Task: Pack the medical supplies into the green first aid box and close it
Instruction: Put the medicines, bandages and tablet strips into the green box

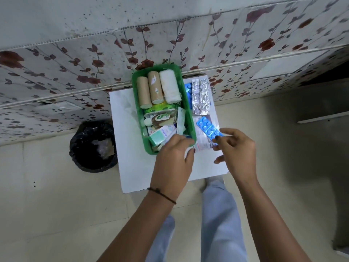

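The green first aid box [136, 95] lies open on a white table [124, 140]. Inside are two tan bandage rolls [144, 92], a white gauze roll [169, 86], a small bottle [160, 120] and several cartons and tubes. My left hand [172, 157] rests on the box's near right corner, over a teal-and-white carton [158, 138]. My right hand [236, 148] pinches a blue blister strip [207, 128], held just right of the box above other packets. Silver blister strips [200, 96] and another blue strip [188, 90] lie on the table to the right of the box.
A bin with a black liner [92, 146] stands on the floor left of the table. A floral-patterned wall [75, 63] runs behind the table. My legs in light trousers [219, 214] are below the table's near edge. No lid is visible.
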